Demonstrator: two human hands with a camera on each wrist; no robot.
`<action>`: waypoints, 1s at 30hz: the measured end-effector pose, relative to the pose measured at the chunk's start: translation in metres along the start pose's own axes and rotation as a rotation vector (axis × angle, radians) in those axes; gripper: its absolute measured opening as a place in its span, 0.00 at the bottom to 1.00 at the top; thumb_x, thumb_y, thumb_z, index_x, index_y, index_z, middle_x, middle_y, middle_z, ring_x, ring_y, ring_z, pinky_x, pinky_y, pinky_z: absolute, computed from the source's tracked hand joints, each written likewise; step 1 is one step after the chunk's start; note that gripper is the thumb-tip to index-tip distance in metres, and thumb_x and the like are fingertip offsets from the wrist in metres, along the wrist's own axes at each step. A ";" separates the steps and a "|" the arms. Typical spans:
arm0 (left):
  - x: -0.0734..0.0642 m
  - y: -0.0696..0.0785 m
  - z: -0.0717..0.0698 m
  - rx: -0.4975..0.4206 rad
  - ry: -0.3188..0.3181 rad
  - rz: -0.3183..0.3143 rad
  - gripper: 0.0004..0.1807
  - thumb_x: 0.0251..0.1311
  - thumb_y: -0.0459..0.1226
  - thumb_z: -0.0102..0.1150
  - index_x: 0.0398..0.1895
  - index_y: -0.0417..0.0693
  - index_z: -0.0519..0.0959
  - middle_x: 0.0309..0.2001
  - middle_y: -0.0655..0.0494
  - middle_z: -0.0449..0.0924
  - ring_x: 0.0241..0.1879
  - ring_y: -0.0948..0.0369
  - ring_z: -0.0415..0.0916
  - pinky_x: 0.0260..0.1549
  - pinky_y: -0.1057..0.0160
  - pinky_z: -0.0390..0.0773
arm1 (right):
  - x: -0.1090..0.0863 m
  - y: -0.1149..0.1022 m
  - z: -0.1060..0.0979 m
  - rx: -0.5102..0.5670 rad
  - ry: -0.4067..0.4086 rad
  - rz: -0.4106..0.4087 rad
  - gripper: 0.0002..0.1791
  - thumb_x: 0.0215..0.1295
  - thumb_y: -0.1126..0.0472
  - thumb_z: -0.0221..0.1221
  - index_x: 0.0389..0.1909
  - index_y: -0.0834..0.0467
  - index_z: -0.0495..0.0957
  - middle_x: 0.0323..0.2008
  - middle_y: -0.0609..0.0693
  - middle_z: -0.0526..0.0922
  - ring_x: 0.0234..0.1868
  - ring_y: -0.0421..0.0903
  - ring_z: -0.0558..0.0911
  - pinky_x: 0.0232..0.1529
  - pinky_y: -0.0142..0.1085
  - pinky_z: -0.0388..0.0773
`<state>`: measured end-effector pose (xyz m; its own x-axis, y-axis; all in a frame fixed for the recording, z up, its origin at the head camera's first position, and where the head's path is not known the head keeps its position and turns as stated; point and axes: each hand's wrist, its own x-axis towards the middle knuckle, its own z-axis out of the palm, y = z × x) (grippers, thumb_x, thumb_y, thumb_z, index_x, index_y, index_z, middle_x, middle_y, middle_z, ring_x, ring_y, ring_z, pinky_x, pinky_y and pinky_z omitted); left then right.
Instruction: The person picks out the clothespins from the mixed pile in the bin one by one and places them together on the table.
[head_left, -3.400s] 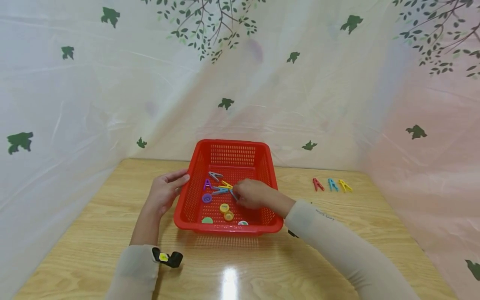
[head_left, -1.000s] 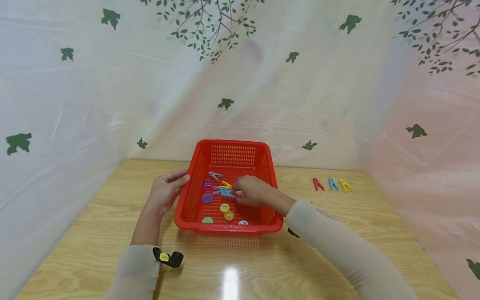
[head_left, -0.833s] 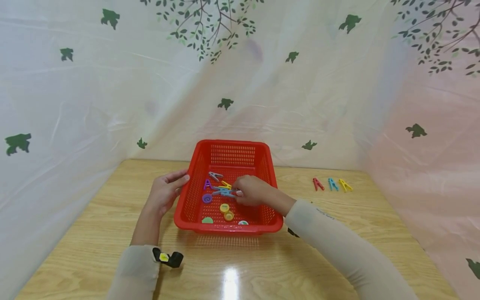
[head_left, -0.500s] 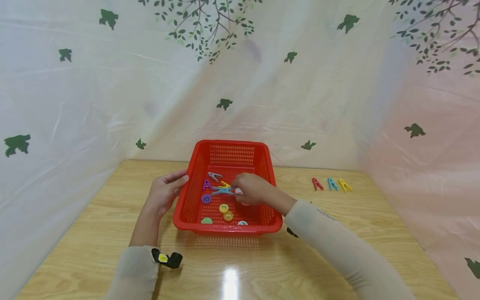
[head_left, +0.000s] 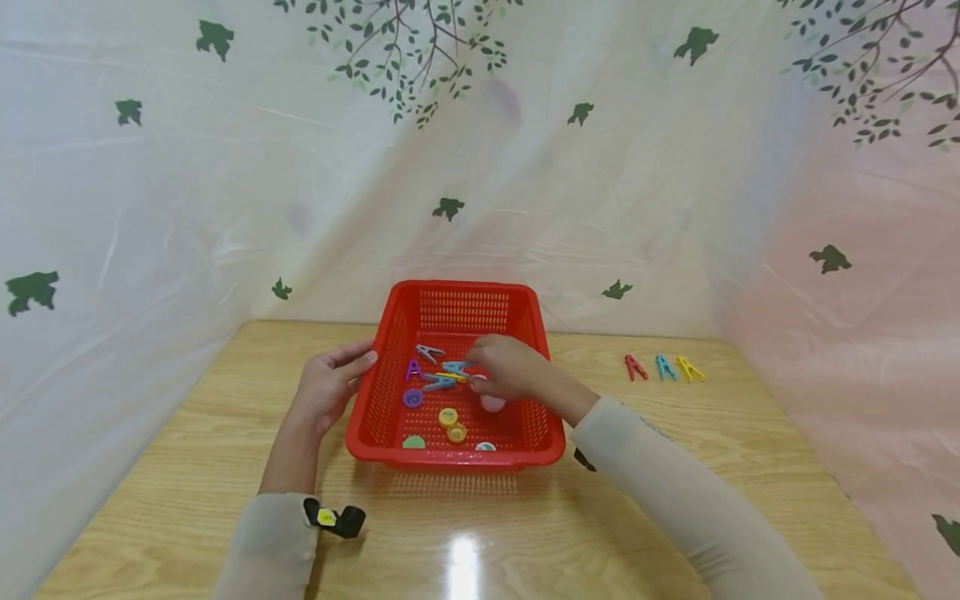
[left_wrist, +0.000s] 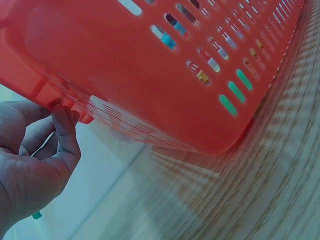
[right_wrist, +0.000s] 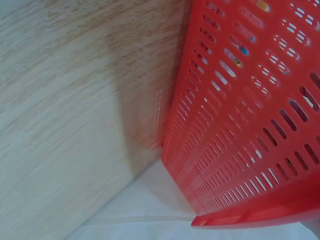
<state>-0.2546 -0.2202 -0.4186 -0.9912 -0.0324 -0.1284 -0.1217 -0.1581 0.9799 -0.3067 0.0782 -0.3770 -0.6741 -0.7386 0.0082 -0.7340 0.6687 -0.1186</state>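
Observation:
A red plastic basket (head_left: pixel 457 457) stands in the middle of the table. My left hand (head_left: pixel 330 383) grips its left rim, also seen in the left wrist view, with the thumb and curled fingers at the edge. Inside the basket, my right hand (head_left: pixel 510 367) pinches a light blue clothespin (head_left: pixel 453 367) at its fingertips. Close by lie a grey-blue clothespin (head_left: pixel 438 382), a yellow clothespin (head_left: pixel 450 377), a purple clothespin (head_left: pixel 414 370) and a grey clothespin (head_left: pixel 430 353). A pale pink round cap (head_left: pixel 492 403) shows below the right hand. The basket wall hides the right fingers in the right wrist view.
Towards the basket's front lie yellow caps (head_left: pixel 448 417), a purple cap (head_left: pixel 413 398), a green piece (head_left: pixel 413 442) and a white-green one (head_left: pixel 486 447). Right of the basket, red (head_left: pixel 635 367), blue (head_left: pixel 665 367) and yellow (head_left: pixel 690 369) clothespins lie in a row. A patterned curtain (head_left: pixel 615 208) stands behind.
My right hand has risen slightly and moved back with the light blue clothespin, uncovering the pale pink cap. The left hand stays at the rim.

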 end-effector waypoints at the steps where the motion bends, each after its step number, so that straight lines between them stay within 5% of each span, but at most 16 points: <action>1: 0.000 0.000 0.000 0.001 0.000 -0.001 0.31 0.66 0.42 0.68 0.70 0.45 0.74 0.64 0.50 0.77 0.55 0.59 0.80 0.52 0.64 0.82 | -0.001 0.000 -0.001 0.003 0.005 0.004 0.21 0.66 0.53 0.69 0.58 0.56 0.84 0.52 0.50 0.85 0.53 0.46 0.82 0.59 0.42 0.80; 30: 0.002 -0.002 0.001 -0.015 0.006 0.028 0.31 0.67 0.39 0.67 0.70 0.37 0.73 0.59 0.49 0.78 0.51 0.61 0.82 0.51 0.64 0.83 | -0.024 0.025 -0.026 0.018 0.224 0.063 0.21 0.66 0.55 0.67 0.55 0.61 0.84 0.50 0.55 0.86 0.50 0.51 0.81 0.56 0.45 0.82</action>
<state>-0.2562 -0.2189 -0.4210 -0.9939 -0.0424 -0.1023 -0.0936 -0.1724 0.9806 -0.3108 0.1148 -0.3545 -0.7214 -0.6566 0.2199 -0.6897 0.7097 -0.1437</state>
